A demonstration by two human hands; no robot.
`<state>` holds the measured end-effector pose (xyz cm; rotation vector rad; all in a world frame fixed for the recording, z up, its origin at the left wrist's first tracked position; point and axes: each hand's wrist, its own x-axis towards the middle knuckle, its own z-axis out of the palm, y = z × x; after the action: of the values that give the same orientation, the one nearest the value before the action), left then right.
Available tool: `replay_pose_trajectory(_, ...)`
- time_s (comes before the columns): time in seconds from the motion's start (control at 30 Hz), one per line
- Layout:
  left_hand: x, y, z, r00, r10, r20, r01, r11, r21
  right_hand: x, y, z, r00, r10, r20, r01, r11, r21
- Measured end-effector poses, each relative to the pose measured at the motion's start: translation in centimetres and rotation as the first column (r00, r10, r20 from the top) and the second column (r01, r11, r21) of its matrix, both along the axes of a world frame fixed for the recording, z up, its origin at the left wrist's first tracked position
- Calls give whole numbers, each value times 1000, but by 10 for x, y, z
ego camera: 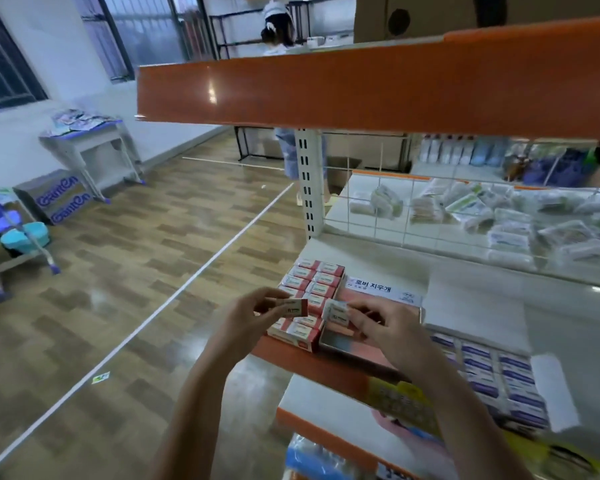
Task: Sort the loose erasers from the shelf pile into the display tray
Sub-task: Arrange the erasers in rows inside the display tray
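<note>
Head | left hand (257, 315) pinches eraser (293, 307) | above display tray (357, 353)

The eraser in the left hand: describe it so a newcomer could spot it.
Find the orange shelf edge at lower centre, then the red tray of erasers. The eraser is above its near end, pinched by the left hand, the only one lifted with a red end.

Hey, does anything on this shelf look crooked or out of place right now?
Mostly tidy. The red erasers lie in neat rows; each hand, left hand and right hand, holds one eraser. The pink tray sits slightly askew and looks nearly empty.
</note>
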<state>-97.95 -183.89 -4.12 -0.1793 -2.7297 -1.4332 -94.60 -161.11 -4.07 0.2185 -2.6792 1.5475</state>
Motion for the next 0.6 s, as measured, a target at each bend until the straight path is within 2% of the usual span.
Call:
replay_pose_trajectory(0.1,-21,-12,-5,994,-100,51,102,994,-27,-11,-17,-1,996,-86,25,87,996,-12)
replay_pose_trajectory(0.23,-41,-23,-13,966,-254,42,257,951,-171,-22,-37,-6,987,-136,82,137,991,-6)
replay_pose_trajectory(0.3,-48,-29,-17,963,-271,-1,260,925,-275,-26,-46,-9,982,-158,100,155,987,35)
replay_pose_trajectory(0.5,-64,-39,-29,935,-336,-111,259,864,-432,-25,-64,-20,956,-273,112,257,956,139)
replay_pose_trajectory(0.6,-68,-42,-31,910,-392,-132,312,860,-404,-20,-72,-18,938,-319,139,301,944,137)
